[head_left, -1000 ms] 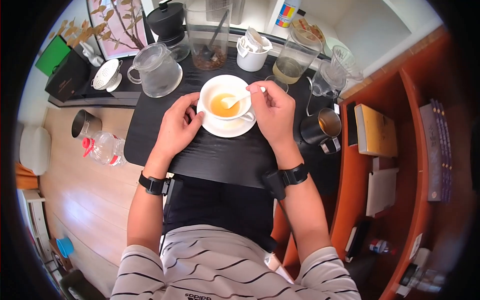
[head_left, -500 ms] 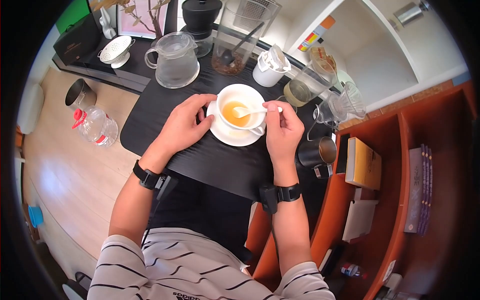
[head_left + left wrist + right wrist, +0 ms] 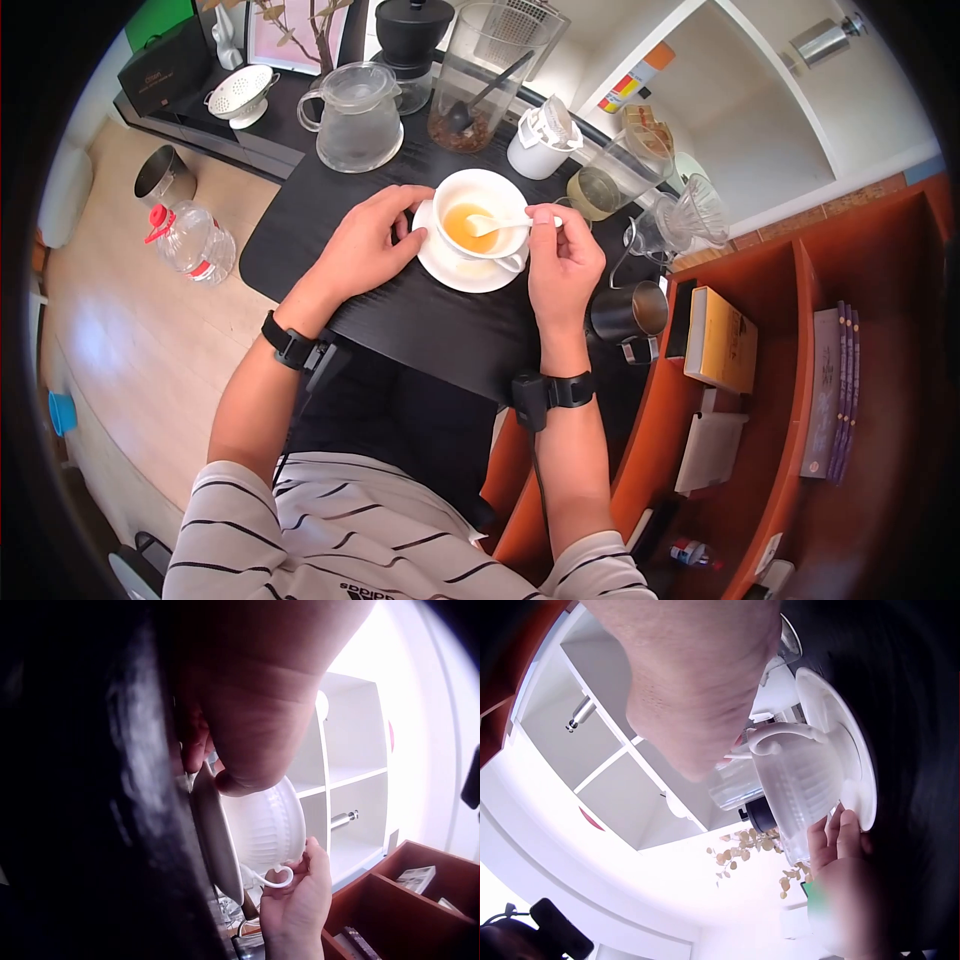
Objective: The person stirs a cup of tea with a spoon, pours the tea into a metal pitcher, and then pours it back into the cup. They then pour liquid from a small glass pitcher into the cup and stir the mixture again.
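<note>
A white cup (image 3: 452, 191) holding amber liquid stands on a white saucer (image 3: 463, 275) on the black table. A white spoon (image 3: 500, 223) dips into the liquid, its handle pinched between thumb and fingers of the right hand (image 3: 563, 268), right of the cup. At the saucer's left rim, the left hand (image 3: 370, 245) has its thumb and fingers on the edge. The left wrist view shows the ribbed cup (image 3: 262, 825) with the left hand (image 3: 255, 712) at the saucer (image 3: 217, 832). In the right wrist view the cup's handle (image 3: 784, 731) faces the right hand (image 3: 697, 682).
Behind the cup stand a glass pot (image 3: 358, 125), a tall clear container (image 3: 490, 75) and a white cup with a drip bag (image 3: 542, 145). A metal pitcher (image 3: 630, 310) and a glass dripper (image 3: 697, 212) are at the right. A reddish shelf (image 3: 790, 400) adjoins the table.
The head view has turned and shifted, so the surroundings appear displaced. Both hands keep their places at the saucer and spoon; the spoon remains in the liquid.
</note>
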The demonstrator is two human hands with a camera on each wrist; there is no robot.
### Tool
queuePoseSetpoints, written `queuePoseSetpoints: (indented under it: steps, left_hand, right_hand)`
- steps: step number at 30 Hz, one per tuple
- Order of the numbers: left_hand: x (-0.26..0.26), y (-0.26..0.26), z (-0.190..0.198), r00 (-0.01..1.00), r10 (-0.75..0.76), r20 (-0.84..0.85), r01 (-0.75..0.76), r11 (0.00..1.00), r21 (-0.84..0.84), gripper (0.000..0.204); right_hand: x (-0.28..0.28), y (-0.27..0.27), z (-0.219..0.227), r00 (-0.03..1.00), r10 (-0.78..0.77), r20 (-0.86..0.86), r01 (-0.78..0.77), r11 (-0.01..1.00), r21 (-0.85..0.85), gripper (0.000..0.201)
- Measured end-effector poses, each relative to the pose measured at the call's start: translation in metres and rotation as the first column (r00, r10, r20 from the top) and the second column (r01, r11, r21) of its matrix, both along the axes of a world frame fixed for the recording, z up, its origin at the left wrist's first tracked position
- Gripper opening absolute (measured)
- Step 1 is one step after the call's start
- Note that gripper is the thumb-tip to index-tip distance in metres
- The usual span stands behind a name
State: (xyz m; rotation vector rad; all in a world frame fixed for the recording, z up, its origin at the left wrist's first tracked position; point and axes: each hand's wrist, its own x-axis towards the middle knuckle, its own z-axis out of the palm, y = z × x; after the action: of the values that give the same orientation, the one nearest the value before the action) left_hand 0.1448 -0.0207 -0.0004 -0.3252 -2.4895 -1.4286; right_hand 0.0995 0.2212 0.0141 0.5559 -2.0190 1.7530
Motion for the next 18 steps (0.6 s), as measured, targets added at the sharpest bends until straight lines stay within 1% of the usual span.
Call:
queuePoseSetpoints:
  steps: [5, 6, 12, 15, 18]
  left_hand:
    - [-0.0017, -0.0003, -0.0009, 1.0, -0.003, -0.006, 0.003, 1.0, -0.005, 0.046]
    - [-0.0009, -0.0001, -0.0003, 1.0, -0.004, 0.014, 0.004, 1.0, 0.009, 0.046]
    - [-0.0022, -0.0011, -0.0013, 0.999, -0.015, 0.041, 0.013, 0.999, 0.046, 0.05]
    - [-0.0034, -0.002, -0.0034, 0.998, -0.012, 0.054, 0.009, 0.998, 0.058, 0.053]
    - [-0.0059, -0.0036, -0.0062, 0.998, -0.011, 0.066, 0.006, 0.998, 0.067, 0.057]
  right_hand:
    - [-0.0005, -0.0025, -0.0003, 1.0, 0.007, -0.012, -0.007, 1.0, 0.009, 0.014]
    - [-0.0009, -0.0023, -0.0001, 1.0, 0.008, -0.02, -0.008, 1.0, 0.007, 0.014]
    - [-0.0038, -0.0072, 0.0074, 0.993, 0.094, 0.075, -0.088, 0.993, -0.079, 0.016]
    - [-0.004, -0.0075, 0.0085, 0.991, 0.1, 0.094, -0.092, 0.992, -0.086, 0.017]
    - [-0.003, -0.0039, 0.0038, 0.995, 0.07, 0.075, -0.065, 0.996, -0.056, 0.016]
